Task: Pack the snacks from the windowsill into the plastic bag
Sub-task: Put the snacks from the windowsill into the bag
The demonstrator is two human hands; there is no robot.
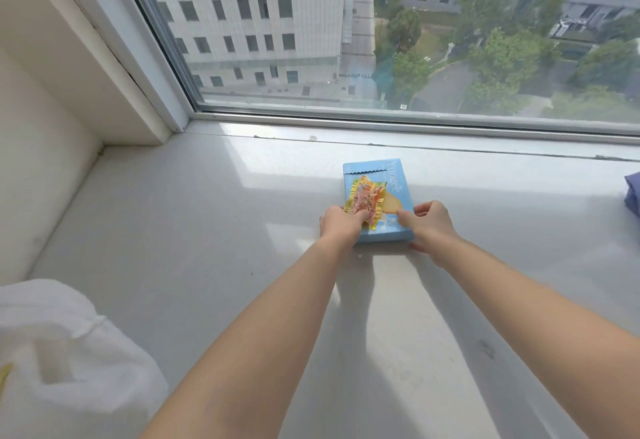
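Note:
A flat light-blue snack box (384, 182) lies on the white windowsill (207, 231), close to the window. On top of it lies a small yellow and red wrapped snack (363, 198). My left hand (341, 224) holds the near left corner of the box, thumb pressing on the wrapped snack. My right hand (429, 224) grips the near right corner of the box, thumb on top and fingers at its side. A white plastic bag (69, 352) sits at the lower left, its opening not visible.
The window glass and frame (381, 116) run right behind the box. A wall recess (52, 127) closes the sill on the left. A blue-purple object (632, 193) shows at the right edge.

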